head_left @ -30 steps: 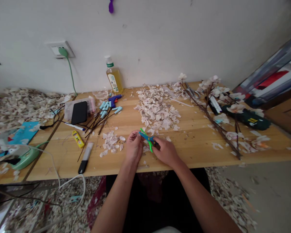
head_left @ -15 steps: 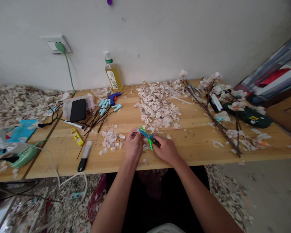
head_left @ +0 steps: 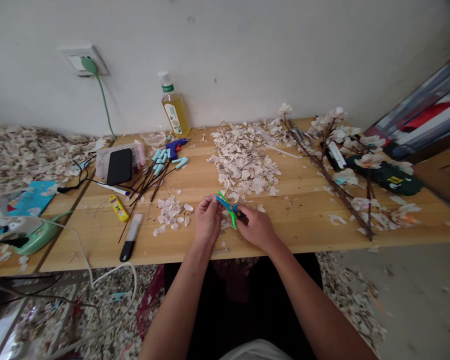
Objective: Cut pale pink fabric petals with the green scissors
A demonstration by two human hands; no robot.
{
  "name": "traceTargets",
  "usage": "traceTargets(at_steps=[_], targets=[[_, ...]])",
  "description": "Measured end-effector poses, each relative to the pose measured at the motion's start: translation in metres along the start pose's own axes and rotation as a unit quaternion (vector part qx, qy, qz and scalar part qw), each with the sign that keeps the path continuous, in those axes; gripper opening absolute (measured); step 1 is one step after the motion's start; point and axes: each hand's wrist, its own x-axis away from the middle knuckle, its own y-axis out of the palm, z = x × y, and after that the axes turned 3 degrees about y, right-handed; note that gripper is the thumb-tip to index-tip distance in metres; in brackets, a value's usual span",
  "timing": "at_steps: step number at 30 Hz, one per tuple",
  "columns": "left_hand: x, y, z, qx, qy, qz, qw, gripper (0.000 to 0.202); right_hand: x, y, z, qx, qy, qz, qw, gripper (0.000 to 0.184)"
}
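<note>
My right hand (head_left: 257, 227) is closed around the handles of blue and green scissors (head_left: 230, 207). Their blades point left and cross close to the fingertips of my left hand (head_left: 207, 222). Those fingertips are pinched together; what lies between them is too small and hidden to make out. Just behind the scissors spreads a large heap of pale, petal-like flakes (head_left: 243, 162). A smaller pile of flakes (head_left: 170, 214) lies left of my left hand.
On the left lie a knife with a black handle (head_left: 128, 249), a yellow packet (head_left: 118, 208), a black phone (head_left: 120, 167), dark sticks (head_left: 144, 186) and a blue glue gun (head_left: 175, 147). A bottle (head_left: 176, 112) stands by the wall. Flowered branches (head_left: 332, 185) lie right.
The whole view has shifted slightly, so the table sits a little higher in it. Both hands keep nearly the same place, and the scissors remain at the left fingertips.
</note>
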Motion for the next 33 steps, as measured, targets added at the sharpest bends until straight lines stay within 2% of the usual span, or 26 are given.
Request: traceTargets(at_steps=[10, 13, 17, 20, 29, 33], targets=[[-0.0024, -0.0058, -0.0077, -0.044, 0.046, -0.017, 0.998, 0.023, -0.0005, 0.0007, 0.0010, 0.000, 0.008, 0.009, 1.000, 0.022], [-0.0018, -0.0041, -0.0062, -0.014, 0.014, -0.004, 1.000, 0.025, -0.0004, 0.0004, 0.0003, 0.006, 0.010, 0.009, 1.000, 0.023], [-0.0012, -0.0037, -0.0025, 0.047, -0.071, -0.004, 0.996, 0.027, 0.0000, 0.0013, 0.0005, 0.015, 0.006, 0.011, 1.000, 0.025], [-0.0011, -0.0045, -0.0014, 0.064, -0.094, -0.005, 0.993, 0.027, 0.0004, 0.0015, 0.0006, 0.017, 0.004, 0.010, 1.000, 0.025], [-0.0030, -0.0030, -0.0051, 0.027, -0.003, 0.004, 1.000, 0.028, -0.0001, -0.0004, -0.0013, 0.016, -0.001, 0.014, 1.000, 0.020], [-0.0027, -0.0036, -0.0059, -0.002, 0.019, 0.004, 1.000, 0.027, -0.0003, 0.0005, -0.0009, 0.013, 0.004, 0.016, 1.000, 0.022]])
